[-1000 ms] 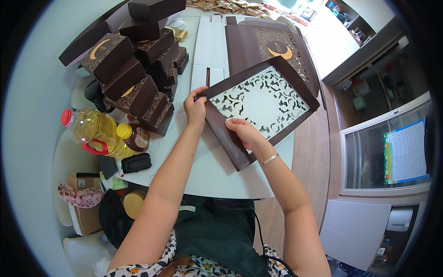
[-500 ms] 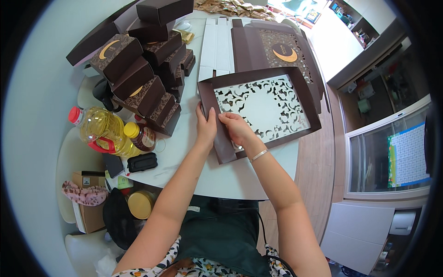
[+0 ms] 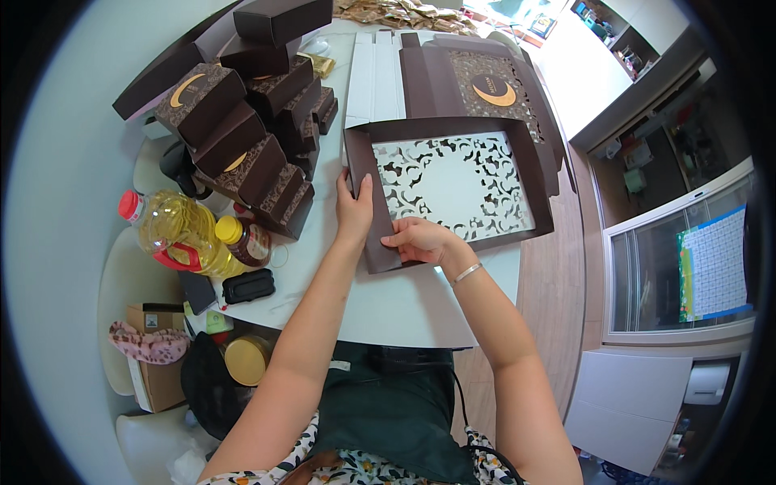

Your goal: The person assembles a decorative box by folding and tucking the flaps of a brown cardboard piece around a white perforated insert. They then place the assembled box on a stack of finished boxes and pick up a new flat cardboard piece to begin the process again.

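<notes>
A shallow dark brown cardboard box lid (image 3: 543, 217) lies inner side up on the table, its white bottom cut through with a scrolled pattern. My left hand (image 3: 353, 212) is closed on the lid's left wall, the fingers outside and the thumb over the edge. Inside the near left corner, my right hand (image 3: 422, 241) pinches the lid's wall between thumb and fingers. Part of the near wall is hidden behind that hand. Beyond the lid lie flat brown cardboard blanks (image 3: 440, 81) with a gold crescent on one, beside white strips of card (image 3: 373, 77).
Stacked dark brown boxes (image 3: 267, 174) with gold crescents rise at the left. Near them stand an oil bottle (image 3: 174, 226), a yellow-capped jar (image 3: 245, 238) and a black case (image 3: 248, 285). Gold packets (image 3: 404, 14) are heaped at the table's far end.
My right hand has slid along the lid's left wall toward the near corner. The lid has turned slightly and shifted a little left and away; my left hand moved with it.
</notes>
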The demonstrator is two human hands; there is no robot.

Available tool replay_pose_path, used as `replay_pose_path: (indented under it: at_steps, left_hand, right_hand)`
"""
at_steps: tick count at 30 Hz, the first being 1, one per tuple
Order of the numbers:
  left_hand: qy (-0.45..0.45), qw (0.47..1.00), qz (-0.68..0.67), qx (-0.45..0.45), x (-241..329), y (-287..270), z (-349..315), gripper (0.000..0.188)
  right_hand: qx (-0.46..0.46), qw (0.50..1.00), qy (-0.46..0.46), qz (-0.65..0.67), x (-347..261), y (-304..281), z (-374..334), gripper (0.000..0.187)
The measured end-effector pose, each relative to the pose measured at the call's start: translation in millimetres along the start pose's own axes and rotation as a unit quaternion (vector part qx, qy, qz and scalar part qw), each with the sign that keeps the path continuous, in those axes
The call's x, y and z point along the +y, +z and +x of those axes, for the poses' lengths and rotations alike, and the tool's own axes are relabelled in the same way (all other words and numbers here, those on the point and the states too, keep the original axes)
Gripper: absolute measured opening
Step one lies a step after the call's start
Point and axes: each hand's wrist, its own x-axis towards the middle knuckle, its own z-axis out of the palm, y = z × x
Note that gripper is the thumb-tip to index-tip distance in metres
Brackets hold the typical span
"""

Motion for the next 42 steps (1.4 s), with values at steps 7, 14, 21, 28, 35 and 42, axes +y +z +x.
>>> replay_pose_path:
  at_steps: [7,14,21,28,35,42]
  left_hand:
    - [-0.059,0.995,-0.041,-0.071,6,-9,-30,0.079]
    - [0.026,0.996,0.031,-0.078,-11,-11,-18,0.074]
    - [0.037,0.996,0.049,-0.064,-22,-6,-17,0.069]
    - [-0.021,0.998,-0.011,-0.057,-12,-7,-24,0.065]
    - [-0.050,0.998,-0.038,-0.026,1,-10,-50,0.058]
    - [0.080,0.992,0.088,-0.036,-28,-26,-53,0.059]
  right_hand:
    - [-0.027,1.000,0.000,0.015,6,-21,21,0.012]
    - [0.018,0.999,0.000,0.038,3,-6,17,0.004]
    - [0.241,0.901,-0.121,-0.340,4,26,18,0.024]
    - [0.290,0.820,-0.247,-0.427,16,46,15,0.033]
    - [0.122,0.975,-0.100,-0.157,15,46,-6,0.041]
    - [-0.008,0.998,-0.049,-0.041,21,35,-13,0.045]
